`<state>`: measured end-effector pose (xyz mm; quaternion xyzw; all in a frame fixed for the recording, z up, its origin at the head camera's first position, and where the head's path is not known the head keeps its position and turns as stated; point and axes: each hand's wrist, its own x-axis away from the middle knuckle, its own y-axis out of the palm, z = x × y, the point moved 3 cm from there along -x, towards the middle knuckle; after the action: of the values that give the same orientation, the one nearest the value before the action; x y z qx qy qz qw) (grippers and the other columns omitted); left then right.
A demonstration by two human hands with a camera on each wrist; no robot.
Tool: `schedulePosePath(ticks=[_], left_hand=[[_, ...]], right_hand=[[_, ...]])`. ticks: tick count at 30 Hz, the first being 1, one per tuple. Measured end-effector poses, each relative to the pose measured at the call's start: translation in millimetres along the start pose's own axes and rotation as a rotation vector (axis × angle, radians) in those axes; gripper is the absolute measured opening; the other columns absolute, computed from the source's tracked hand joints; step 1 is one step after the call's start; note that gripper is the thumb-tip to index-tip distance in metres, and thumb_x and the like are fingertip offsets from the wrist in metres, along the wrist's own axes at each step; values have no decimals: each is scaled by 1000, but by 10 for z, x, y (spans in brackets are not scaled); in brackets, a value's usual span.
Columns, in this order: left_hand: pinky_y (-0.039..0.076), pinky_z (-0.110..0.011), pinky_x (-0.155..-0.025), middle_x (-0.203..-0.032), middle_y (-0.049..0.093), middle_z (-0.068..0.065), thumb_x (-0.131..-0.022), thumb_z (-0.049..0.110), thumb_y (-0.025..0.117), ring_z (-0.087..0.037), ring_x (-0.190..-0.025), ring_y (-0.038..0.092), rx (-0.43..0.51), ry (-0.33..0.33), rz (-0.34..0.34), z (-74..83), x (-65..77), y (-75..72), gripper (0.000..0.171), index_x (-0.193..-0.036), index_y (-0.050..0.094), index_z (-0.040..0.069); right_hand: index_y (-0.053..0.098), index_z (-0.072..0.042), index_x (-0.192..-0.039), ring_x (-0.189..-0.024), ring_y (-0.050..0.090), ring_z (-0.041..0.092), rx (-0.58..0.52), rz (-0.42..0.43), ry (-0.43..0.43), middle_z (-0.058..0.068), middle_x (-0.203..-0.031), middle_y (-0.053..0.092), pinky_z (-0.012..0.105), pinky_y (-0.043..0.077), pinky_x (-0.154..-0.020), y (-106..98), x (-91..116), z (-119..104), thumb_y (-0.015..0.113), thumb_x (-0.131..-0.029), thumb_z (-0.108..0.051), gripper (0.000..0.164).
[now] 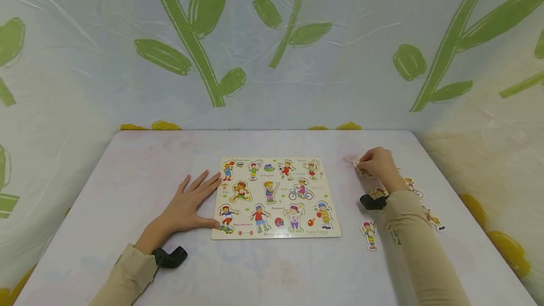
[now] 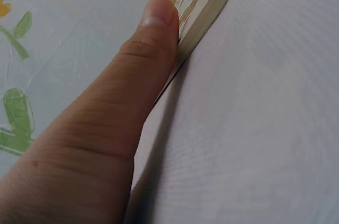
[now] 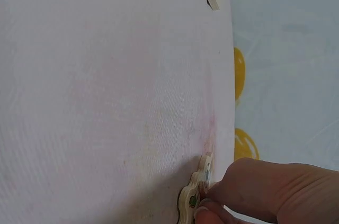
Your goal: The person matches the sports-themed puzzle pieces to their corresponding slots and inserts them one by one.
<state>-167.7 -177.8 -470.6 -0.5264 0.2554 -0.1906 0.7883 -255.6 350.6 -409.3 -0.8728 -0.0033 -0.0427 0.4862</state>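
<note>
While the left hand (image 1: 187, 207) lies with fingers spread apart against the left side of the board (image 1: 257, 192), we see the right hand (image 1: 379, 166) clamped on a piece (image 3: 205, 173), thumb and fingertips together on it. That piece is to the right of the board, level with its top row (we cannot tell whether it touches the table (image 1: 289, 277) or is just above it). Other pieces (image 1: 369, 235) lie nearer the person, about the right forearm.

We judge the piece light and stiff, since its pale, wood-like edge looks thin yet firm. The printed face may be a little slick, and any narrow part of its outline could chip, so we would pinch it by opposite edges at the broad middle. The board looks flat and rigid; we would steady it by its rim.
</note>
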Motion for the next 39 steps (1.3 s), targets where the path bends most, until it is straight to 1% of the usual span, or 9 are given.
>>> schedulePosePath(ticks=[5, 9, 12, 15, 18, 21, 26, 32, 39], left_hand=[[3, -63, -116, -163, 25, 1, -69, 81, 66, -31, -151, 13, -2, -1, 1, -10, 3, 12, 116, -157, 31, 15], [4, -64, -115, -163, 26, 0, -68, 81, 66, -32, -150, 15, 4, 5, 14, -12, 1, 21, 116, -157, 32, 14], [4, -64, -115, -163, 27, 0, -68, 81, 67, -32, -150, 16, 3, 9, 23, -12, -2, 21, 117, -157, 32, 14], [3, -64, -115, -163, 26, 0, -68, 82, 66, -32, -150, 15, 1, 4, 19, -17, -2, 21, 117, -157, 31, 14], [2, -63, -116, -163, 25, 1, -68, 82, 66, -31, -151, 13, 2, -6, 4, -20, -4, 22, 117, -157, 30, 15], [2, -63, -116, -164, 24, 2, -69, 82, 65, -30, -151, 12, 2, -14, -9, -22, -6, 22, 117, -158, 29, 15], [1, -63, -116, -164, 24, 2, -68, 82, 66, -30, -151, 13, 6, -15, -10, -7, -6, 10, 117, -158, 30, 15], [1, -63, -116, -164, 25, 2, -69, 82, 66, -31, -151, 13, 13, -6, -5, -3, -6, 3, 116, -157, 30, 15], [3, -63, -116, -163, 25, 1, -69, 81, 66, -32, -151, 14, 8, -4, -9, -12, -7, 10, 116, -157, 31, 15]], right_hand=[[70, 8, -89, -71, 59, 23, -1, -31, 18, 13, -78, 66, 28, 49, -57, 58, 3, -28, 70, -86, -8, 16], [71, 6, -87, -73, 59, 25, 17, -14, 0, 12, -78, 67, 28, 48, -57, 71, 20, -59, 71, -85, -9, 15], [71, 5, -85, -73, 59, 25, 17, -8, -19, 12, -77, 67, 28, 47, -57, 79, 47, -128, 71, -84, -9, 14], [72, 5, -84, -74, 58, 25, 17, -1, -37, 12, -77, 67, 28, 47, -58, 97, 62, -196, 71, -84, -9, 14], [71, 4, -84, -75, 58, 25, 16, -4, -31, 11, -77, 66, 28, 47, -59, 122, 58, -245, 70, -85, -9, 13], [71, 4, -86, -74, 58, 24, 16, -20, -10, 12, -78, 65, 28, 47, -60, 147, 56, -301, 70, -86, -10, 14], [70, 4, -87, -71, 58, 22, -1, -40, 10, 12, -79, 65, 28, 48, -58, 193, 48, -400, 68, -86, -9, 13], [69, 4, -88, -68, 58, 20, -35, -44, 14, 13, -79, 65, 27, 49, -56, 266, 39, -500, 68, -86, -7, 12], [70, 3, -86, -68, 58, 21, -37, -39, -4, 12, -77, 65, 28, 49, -57, 343, 59, -625, 69, -87, -7, 10]])
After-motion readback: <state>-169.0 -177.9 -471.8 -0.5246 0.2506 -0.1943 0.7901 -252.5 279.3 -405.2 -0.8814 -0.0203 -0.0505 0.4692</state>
